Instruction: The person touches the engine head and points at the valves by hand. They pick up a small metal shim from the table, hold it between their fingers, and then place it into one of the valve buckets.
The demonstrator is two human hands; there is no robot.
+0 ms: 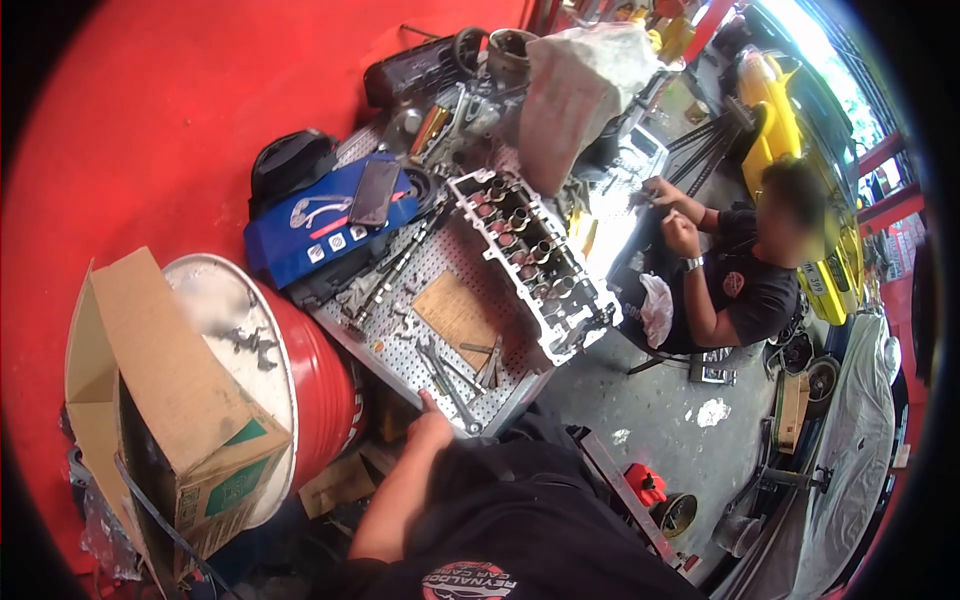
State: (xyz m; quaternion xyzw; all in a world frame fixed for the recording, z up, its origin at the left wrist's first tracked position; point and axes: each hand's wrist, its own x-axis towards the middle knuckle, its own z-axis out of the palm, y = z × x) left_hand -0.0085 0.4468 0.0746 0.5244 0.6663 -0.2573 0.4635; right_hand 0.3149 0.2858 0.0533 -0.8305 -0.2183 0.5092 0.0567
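Fingers of the left hand [430,418] rest curled on the perforated table's [500,395] edge, gripping nothing.

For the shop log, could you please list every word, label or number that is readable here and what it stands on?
"REYNALDO": upside down on the wearer's black shirt; the smaller line beneath is blurred.
Blue box: logos too small to read.
Cardboard box: green print unreadable.
Co-worker's shirt badge: blurred.

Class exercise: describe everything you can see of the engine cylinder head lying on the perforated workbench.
The cylinder head is a long, pale, cast-metal block, lying flat and slanted across the perforated workbench. Its open top shows a row of round bores with darker, grimy recesses. One end overhangs the bench edge. Wrenches lie beside it; no hand touches it.
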